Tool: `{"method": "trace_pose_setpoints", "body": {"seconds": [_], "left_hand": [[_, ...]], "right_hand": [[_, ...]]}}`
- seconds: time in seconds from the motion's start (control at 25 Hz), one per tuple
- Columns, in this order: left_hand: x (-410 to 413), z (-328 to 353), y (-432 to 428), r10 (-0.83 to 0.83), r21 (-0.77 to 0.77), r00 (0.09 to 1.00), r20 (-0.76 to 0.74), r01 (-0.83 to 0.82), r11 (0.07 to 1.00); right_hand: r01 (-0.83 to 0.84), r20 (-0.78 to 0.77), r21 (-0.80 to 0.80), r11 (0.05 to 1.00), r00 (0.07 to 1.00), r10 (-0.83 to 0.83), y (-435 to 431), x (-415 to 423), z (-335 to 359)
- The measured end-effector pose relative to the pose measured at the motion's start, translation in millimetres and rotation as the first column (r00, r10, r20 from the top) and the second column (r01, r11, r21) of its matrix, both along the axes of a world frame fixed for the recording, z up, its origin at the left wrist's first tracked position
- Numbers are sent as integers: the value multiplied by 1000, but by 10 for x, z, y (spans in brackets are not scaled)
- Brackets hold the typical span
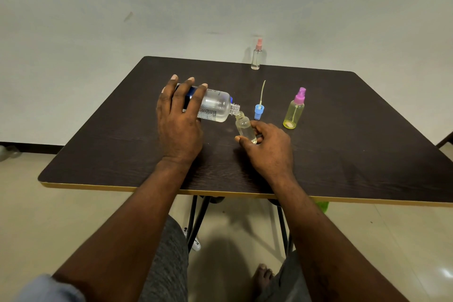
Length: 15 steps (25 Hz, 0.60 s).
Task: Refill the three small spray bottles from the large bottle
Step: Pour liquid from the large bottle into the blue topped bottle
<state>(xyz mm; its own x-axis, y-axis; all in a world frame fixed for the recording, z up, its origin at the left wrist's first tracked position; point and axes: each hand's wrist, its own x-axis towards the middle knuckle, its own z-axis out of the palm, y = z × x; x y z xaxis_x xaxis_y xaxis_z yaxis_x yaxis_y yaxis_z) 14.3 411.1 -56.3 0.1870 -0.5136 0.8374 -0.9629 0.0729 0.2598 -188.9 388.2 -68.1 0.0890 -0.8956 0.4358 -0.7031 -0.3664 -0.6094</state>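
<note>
Lower frame: two bare forearms are reaching up from the bottom edge over grey-clad knees and a bare foot (263, 274) on the pale tiled floor (367, 240).

Centre frame: a dark wood-grain tabletop with a yellow edge band (110, 154) is carrying all the task items.

Left hand (180, 120): it is lying over the back of a large clear plastic bottle with a blue-and-white label (215, 108), fingers (196, 94) curled round and clamped on its body. The bottle is lying nearly horizontal, its open threaded neck pointing right and tipping down, with clear liquid pooling along its lower side.

Right hand (268, 147): it is gripping a small clear open-necked spray bottle (245, 129) by its base, thumb and fingers closed round the lower part. This bottle is leaning left, its mouth sitting right at the large bottle's neck, and it is holding pale liquid in its lower part.

Just right of the two mouths: a blue spray cap with a thin pale dip tube (259, 110) is standing on the tabletop, tube pointing up.

Further right: a small yellowish-green spray bottle with a pink-purple sprayer top (294, 113) is standing upright, well apart from the hands.

Far edge of the tabletop, upper centre-right of the frame: a small slim clear spray bottle with a pink sprayer (256, 56) is standing upright against the white wall (98, 7).
</note>
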Motion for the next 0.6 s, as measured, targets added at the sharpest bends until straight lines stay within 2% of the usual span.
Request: {"method": "trace_pose_setpoints", "body": {"seconds": [0.48, 0.6], "left_hand": [[12, -13, -16, 3, -5, 1000, 6, -3, 1000], [13, -28, -14, -17, 49, 1000, -15, 17, 999]], "right_hand": [[-4, -7, 8, 1000, 1000, 4, -3, -4, -7], [-5, 21, 17, 1000, 1000, 4, -3, 1, -4]]}}
